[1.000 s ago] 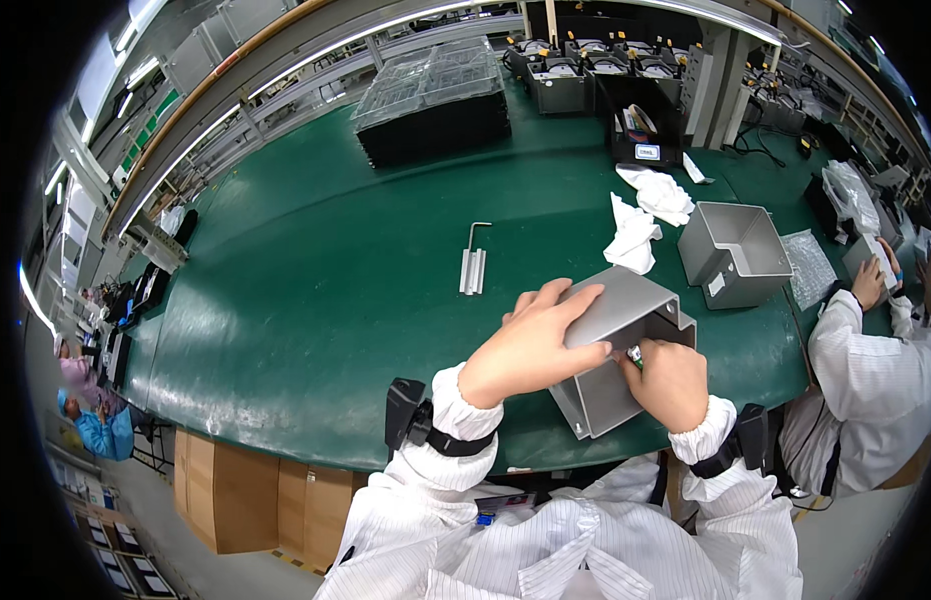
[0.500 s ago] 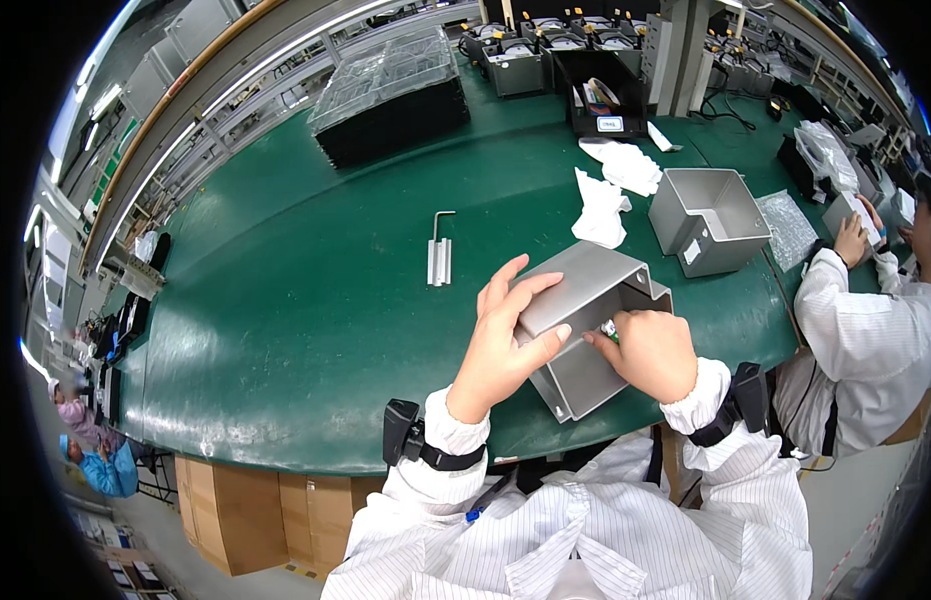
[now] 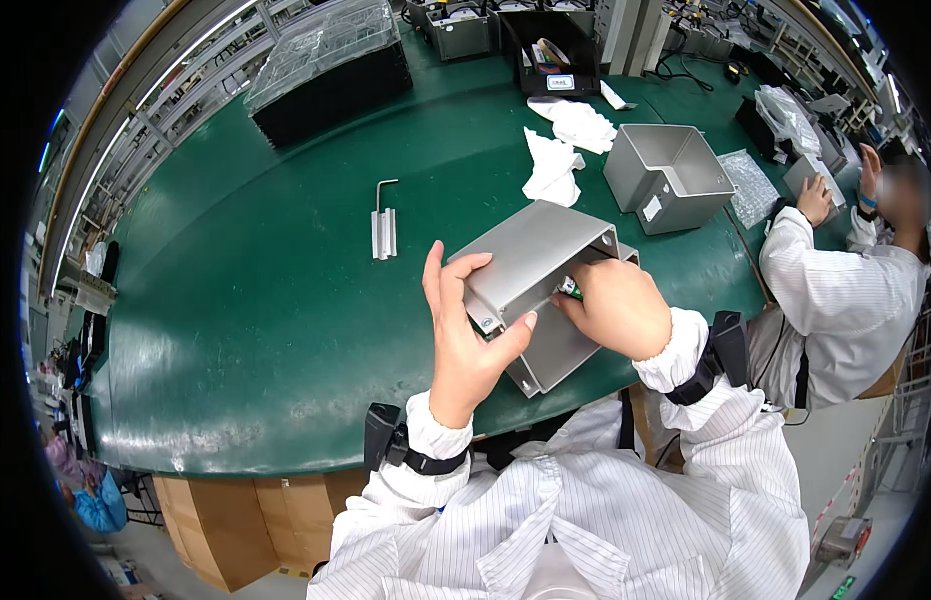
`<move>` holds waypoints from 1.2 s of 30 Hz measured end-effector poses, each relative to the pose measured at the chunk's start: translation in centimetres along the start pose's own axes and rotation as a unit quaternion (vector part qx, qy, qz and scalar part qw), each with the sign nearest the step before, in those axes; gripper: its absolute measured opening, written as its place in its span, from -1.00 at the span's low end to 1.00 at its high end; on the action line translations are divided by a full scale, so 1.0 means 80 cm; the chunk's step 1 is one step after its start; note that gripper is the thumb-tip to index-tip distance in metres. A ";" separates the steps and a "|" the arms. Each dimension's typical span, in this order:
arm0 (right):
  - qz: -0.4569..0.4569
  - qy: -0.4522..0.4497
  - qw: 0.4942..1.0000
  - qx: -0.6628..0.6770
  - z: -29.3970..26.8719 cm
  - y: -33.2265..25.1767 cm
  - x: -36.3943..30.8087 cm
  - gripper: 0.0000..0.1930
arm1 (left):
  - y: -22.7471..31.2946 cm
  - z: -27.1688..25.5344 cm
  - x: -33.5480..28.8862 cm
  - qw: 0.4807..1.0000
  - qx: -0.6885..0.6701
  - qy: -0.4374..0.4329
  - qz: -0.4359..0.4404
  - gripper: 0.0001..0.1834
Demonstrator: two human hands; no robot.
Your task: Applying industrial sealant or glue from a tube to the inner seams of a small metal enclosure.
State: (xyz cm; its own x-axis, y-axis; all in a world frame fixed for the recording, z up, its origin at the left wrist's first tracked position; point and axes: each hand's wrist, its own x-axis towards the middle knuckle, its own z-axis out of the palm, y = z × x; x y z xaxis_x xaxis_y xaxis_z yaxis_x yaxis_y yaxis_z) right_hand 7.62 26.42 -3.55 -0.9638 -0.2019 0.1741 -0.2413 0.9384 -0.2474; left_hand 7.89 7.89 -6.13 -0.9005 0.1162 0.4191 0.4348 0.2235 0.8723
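Observation:
A grey metal housing [image 3: 530, 245] lies tilted on the green table, its open side toward my right hand. My left hand [image 3: 460, 350] grips its left end, fingers on the upper wall and thumb at the near edge. With its fingers closed, my right hand [image 3: 625, 310] reaches into the opening and holds a small green and white item [image 3: 571, 288]. Most of that item is hidden, so its kind does not show. Farther left lie a hex key [image 3: 377, 197] and a short grooved metal profile [image 3: 384, 235], end to end.
Another grey housing [image 3: 675, 205] stands open-topped behind at the right, beside bubble wrap [image 3: 750, 190]. Crumpled white cloths [image 3: 552, 168] lie behind my work. A black bin [image 3: 575, 84] and a black crate with clear trays [image 3: 330, 100] stand farther back. A co-worker [image 3: 835, 290] sits at the right.
My right hand has gone deeper into the housing, hiding its fingertips more. The left hand still holds the housing's left end. The whole view has shifted, and the co-worker's one hand has risen.

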 end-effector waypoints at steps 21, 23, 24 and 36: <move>-0.001 -0.086 0.996 0.026 -0.002 0.004 -0.001 -0.70 | -0.023 0.013 -0.011 0.998 -0.037 0.043 0.007 -0.26; 0.008 -0.090 0.996 0.018 -0.001 0.000 -0.005 -0.70 | -0.026 0.017 -0.011 0.997 -0.057 0.054 -0.001 -0.27; 0.023 -0.090 0.996 0.011 -0.001 -0.002 -0.007 -0.70 | -0.026 0.018 -0.010 0.995 -0.077 0.058 -0.006 -0.29; 0.048 0.024 0.985 0.164 0.014 -0.005 -0.026 -0.69 | 0.036 0.019 0.054 0.997 0.038 0.002 0.062 -0.39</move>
State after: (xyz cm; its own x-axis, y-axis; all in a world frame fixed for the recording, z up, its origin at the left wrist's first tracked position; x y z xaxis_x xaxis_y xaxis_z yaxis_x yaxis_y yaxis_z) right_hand 9.61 26.15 -4.89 -0.9795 -0.0962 0.1772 -0.1805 0.8100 -0.5580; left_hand 5.25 10.53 -2.17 -0.8397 0.1439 0.5236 0.5420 0.2804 0.7922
